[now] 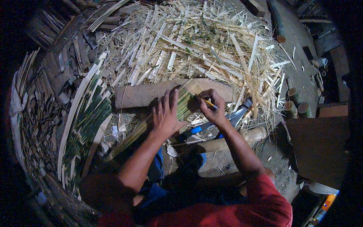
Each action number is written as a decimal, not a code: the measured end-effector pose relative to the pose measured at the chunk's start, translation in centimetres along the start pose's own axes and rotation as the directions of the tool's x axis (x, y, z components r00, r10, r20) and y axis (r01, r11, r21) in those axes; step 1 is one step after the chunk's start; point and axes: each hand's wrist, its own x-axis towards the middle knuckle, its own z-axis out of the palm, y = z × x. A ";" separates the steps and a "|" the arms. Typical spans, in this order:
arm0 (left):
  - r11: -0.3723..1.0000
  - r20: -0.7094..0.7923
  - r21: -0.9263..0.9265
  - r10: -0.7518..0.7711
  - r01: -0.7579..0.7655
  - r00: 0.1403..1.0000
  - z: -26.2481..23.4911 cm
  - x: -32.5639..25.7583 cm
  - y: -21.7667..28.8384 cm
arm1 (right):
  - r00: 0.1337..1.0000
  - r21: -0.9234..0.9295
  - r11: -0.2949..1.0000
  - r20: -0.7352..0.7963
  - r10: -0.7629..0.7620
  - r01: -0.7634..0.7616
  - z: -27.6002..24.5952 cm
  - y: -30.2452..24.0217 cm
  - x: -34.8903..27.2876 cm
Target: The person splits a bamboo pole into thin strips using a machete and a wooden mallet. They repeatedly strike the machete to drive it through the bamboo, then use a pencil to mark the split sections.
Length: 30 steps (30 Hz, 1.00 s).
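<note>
My left hand (165,114) lies flat with fingers spread on a bundle of greenish bamboo strips (184,101). The strips run slantwise from near my left forearm up across a wooden plank (134,94), their ends on its top. In my right hand (214,109), a yellow pencil (209,103) is pinched between thumb and fingers. Its tip points toward the right edge of the strips, near their far end; I cannot tell whether it touches them. Below my right wrist rests a long tool with a blue part (196,130), partly hidden by the arm.
A big heap of pale bamboo shavings (170,49) spreads beyond the plank. Dark green split strips (85,117) are stacked at the left. A bamboo pole (249,135) lies under my right forearm. Cut round pieces (303,109) and a brown panel (317,147) stand at the right.
</note>
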 end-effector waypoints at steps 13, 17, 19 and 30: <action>0.999 -0.119 0.044 0.000 0.005 0.993 1.2 0.1 0.5 | 0.985 -0.197 0.967 0.087 -0.149 0.163 0.5 -0.2 1.7; 0.998 -0.131 0.057 -0.009 0.017 0.991 1.5 0.1 0.3 | 0.982 -0.229 0.956 0.097 -0.164 0.182 0.4 0.1 1.8; 0.998 -0.135 0.067 -0.010 0.019 0.991 1.6 0.1 0.3 | 0.981 -0.221 0.957 0.092 -0.172 0.189 0.4 0.2 1.7; 0.998 -0.152 0.067 0.007 0.003 0.988 1.4 0.1 0.4 | 0.990 -0.116 0.986 0.083 -0.112 0.121 0.3 -0.6 1.7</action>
